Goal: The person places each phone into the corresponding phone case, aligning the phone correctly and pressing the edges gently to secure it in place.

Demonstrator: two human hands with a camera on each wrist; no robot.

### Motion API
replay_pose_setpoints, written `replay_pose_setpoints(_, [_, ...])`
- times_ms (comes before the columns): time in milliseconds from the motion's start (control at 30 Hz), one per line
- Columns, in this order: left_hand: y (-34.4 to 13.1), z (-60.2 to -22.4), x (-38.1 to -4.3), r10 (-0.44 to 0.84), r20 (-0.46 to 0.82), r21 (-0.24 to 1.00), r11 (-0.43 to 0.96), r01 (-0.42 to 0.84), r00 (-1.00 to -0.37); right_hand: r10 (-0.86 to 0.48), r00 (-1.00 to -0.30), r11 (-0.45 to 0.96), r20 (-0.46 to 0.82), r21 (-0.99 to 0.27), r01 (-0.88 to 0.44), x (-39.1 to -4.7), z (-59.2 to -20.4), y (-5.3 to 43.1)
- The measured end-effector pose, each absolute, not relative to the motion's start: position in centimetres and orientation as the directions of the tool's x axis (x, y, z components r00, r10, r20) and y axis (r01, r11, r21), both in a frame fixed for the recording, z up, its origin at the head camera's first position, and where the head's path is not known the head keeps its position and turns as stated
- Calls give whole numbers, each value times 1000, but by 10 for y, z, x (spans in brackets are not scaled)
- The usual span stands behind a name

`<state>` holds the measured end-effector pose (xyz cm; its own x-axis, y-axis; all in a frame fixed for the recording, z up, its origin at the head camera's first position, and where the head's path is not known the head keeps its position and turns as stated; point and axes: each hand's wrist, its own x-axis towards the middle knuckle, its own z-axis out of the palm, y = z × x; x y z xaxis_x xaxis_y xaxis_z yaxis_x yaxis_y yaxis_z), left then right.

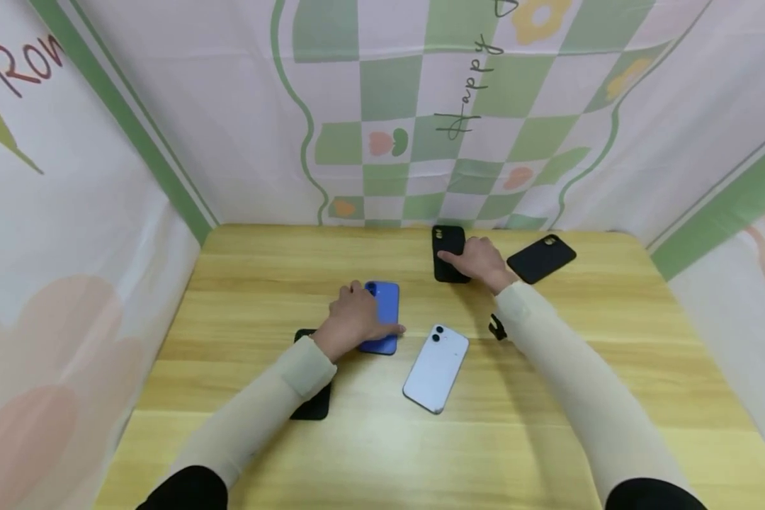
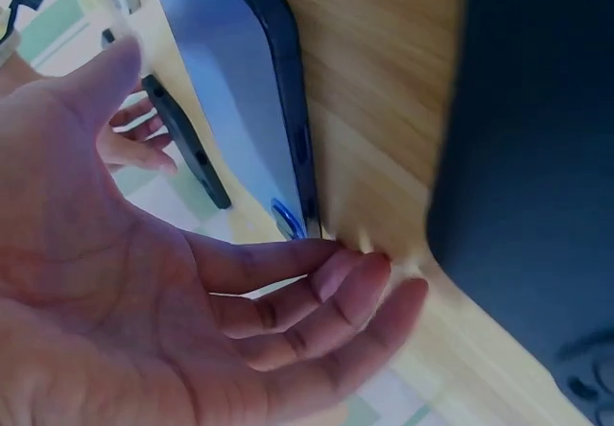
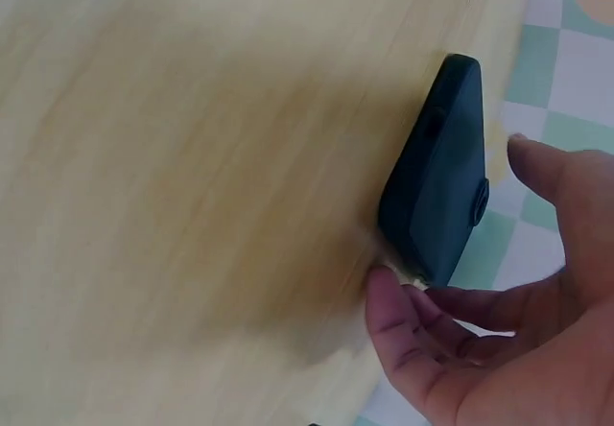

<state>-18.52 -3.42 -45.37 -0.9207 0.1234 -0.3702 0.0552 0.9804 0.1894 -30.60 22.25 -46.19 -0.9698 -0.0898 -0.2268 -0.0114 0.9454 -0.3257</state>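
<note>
My left hand [image 1: 350,317] is over the blue phone [image 1: 387,303], its thumb stretched past the phone's right edge. In the left wrist view its fingers bend loosely beside the phone's dark edge, with thumb and fingers wide apart. Toward the back, my right hand [image 1: 482,262] is at a black phone case [image 1: 450,241] with camera holes. The right wrist view has the fingertips right at the near corner of that case [image 3: 451,172], with the thumb held off on the other side.
A white phone [image 1: 436,368] lies back up between the forearms. Another black case [image 1: 540,259] rests at the back right. Under the left wrist lies a black phone-shaped thing [image 1: 315,405], partly hidden. A small black piece [image 1: 497,327] shows beside the right sleeve. Patterned cloth [image 1: 389,92] hangs behind the table.
</note>
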Motion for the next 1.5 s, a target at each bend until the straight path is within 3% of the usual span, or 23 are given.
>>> replay_pose_setpoints(367, [-20, -455, -187, 121, -380, 202, 978, 45, -917, -126, -953, 970, -277, -236, -59, -304, -465, 217])
replay_pose_setpoints(1133, [-24, -457, -196, 135, -360, 339, 941, 6, -923, -83, -969, 898, -233, -440, 29, -308, -463, 215])
replay_pose_setpoints(1500, [-24, -456, -194, 124, -361, 334, 943, -4, -924, -58, -968, 845, -246, -528, 83, -301, -461, 214])
